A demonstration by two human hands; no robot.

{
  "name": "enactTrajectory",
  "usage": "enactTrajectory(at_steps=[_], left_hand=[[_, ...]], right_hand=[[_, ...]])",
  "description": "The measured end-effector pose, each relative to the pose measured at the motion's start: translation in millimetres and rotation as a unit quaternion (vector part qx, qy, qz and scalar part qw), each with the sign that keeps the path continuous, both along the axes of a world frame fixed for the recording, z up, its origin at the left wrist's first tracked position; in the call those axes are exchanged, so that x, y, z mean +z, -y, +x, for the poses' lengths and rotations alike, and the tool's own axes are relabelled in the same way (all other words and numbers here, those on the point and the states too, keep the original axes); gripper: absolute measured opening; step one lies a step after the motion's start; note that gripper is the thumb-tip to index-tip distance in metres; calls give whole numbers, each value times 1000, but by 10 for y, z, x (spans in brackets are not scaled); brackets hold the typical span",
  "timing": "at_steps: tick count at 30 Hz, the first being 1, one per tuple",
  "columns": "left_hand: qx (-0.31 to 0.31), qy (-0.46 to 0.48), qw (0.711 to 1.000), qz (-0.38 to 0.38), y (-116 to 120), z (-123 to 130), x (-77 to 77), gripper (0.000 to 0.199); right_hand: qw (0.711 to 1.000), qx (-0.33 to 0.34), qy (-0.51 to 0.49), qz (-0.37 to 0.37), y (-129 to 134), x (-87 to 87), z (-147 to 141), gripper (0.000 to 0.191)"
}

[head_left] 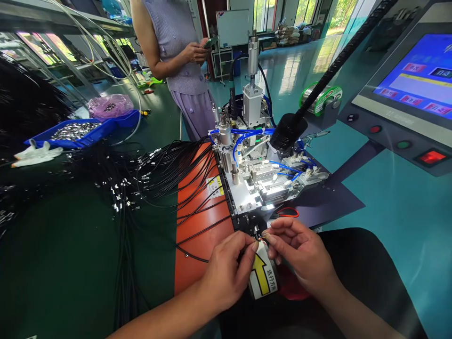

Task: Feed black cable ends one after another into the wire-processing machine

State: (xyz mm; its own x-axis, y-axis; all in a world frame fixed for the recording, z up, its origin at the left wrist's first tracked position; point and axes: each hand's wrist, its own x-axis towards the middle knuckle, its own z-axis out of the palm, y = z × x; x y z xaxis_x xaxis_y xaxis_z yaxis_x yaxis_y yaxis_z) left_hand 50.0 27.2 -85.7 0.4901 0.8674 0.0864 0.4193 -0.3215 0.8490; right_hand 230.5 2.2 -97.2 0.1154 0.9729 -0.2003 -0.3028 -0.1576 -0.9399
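Observation:
Both hands meet at the near edge of the metal machine [275, 183]. Thumb and finger of my left hand [231, 268] are pinched beside the thin coloured wires [262, 238] at a cable's end. My right hand [300, 252] pinches at the same wires from the other side, its outer fingers loosely curled. Fingertips hide much of the wire ends. Directly beneath lies a white label with a yellow arrow [262, 278], on a rounded part of the machine. A small metal piece [256, 230] shows just beyond the fingertips.
Black cables [197, 165] run over the orange panel [201, 202] to the left. Blue trays [70, 134] hold small metal parts. A solder wire spool [321, 99], a flexible black arm [328, 70] and a touchscreen panel [413, 89] stand right. Another person [180, 61] stands beyond, holding a phone.

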Motion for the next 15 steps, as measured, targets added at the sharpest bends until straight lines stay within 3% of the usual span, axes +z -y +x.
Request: enactTrajectory(at_steps=[15], left_hand=[[4,-13,1000,12,22,22,1,20]], right_hand=[[984,-12,169,45,148,-43,-40,17]])
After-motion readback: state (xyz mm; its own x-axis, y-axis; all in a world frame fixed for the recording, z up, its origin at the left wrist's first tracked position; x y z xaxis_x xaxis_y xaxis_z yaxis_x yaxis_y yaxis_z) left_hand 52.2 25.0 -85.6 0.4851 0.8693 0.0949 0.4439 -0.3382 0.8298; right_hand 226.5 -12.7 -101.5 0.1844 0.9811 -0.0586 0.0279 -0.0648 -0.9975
